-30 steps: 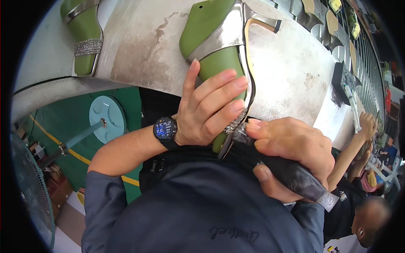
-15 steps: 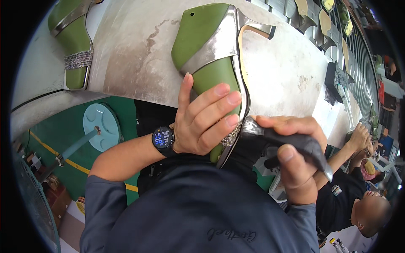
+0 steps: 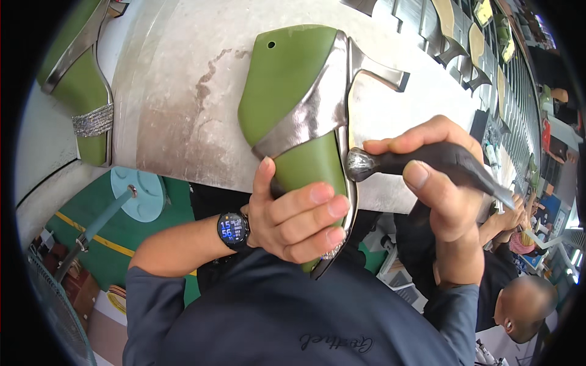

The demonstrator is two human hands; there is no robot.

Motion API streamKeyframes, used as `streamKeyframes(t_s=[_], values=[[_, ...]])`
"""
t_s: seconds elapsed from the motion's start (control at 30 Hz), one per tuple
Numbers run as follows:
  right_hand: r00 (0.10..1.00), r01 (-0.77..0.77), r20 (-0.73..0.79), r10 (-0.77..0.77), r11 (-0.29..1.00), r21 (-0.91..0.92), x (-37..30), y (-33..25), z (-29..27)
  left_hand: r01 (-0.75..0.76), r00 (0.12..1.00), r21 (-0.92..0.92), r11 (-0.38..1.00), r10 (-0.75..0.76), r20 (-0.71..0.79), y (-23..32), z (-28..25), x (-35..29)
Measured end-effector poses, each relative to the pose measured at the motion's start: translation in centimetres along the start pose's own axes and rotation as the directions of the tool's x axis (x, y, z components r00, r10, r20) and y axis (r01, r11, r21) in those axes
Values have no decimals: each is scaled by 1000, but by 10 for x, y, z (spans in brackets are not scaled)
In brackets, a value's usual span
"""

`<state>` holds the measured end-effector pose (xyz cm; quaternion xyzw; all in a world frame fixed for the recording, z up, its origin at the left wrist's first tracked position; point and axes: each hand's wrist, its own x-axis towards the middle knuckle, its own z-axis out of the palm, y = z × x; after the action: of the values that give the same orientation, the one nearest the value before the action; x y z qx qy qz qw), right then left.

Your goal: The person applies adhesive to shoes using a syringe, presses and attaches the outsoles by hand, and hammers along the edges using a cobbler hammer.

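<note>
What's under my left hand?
The left hand lies across the front part of the green last; a sliver of glittery strap shows past it. How that strap runs beneath the hand cannot be seen; it is covered.

Brightly lit; glare streaked the broad silver metallic strap (image 3: 314,110), whitened the pale flat worktop (image 3: 174,67). Fisheye edges bowed, corners black.

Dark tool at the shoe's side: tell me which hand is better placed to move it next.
The right hand, I judge: it holds the dark tool, metal end at the side of the shoe. The left hand lies across the shoe's front, apparently steadying it.
</note>
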<state>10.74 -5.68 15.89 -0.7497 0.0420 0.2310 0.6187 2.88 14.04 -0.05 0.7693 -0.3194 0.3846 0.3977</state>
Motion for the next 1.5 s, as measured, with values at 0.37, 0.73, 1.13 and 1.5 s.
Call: streamKeyframes(t_s=[0.37, 0.73, 1.13, 1.5], values=[[975, 215, -63, -213, 976, 29, 26, 3, 4, -3, 998, -93, 996, 9, 68, 2, -13, 1], [995, 37, 97, -34, 999, -28, 31, -7, -10, -11, 997, -17, 1000, 12, 73, -5, -12, 5], [953, 270, -68, -295, 928, -256, -48, 24, -7, 464, 577, -859, 217, -809, 108, -40, -106, 52], [920, 382, -277, -276, 482, 789, 43, -12, 59, 809, 586, -337, 482, -711, 390, -85, -76, 96]])
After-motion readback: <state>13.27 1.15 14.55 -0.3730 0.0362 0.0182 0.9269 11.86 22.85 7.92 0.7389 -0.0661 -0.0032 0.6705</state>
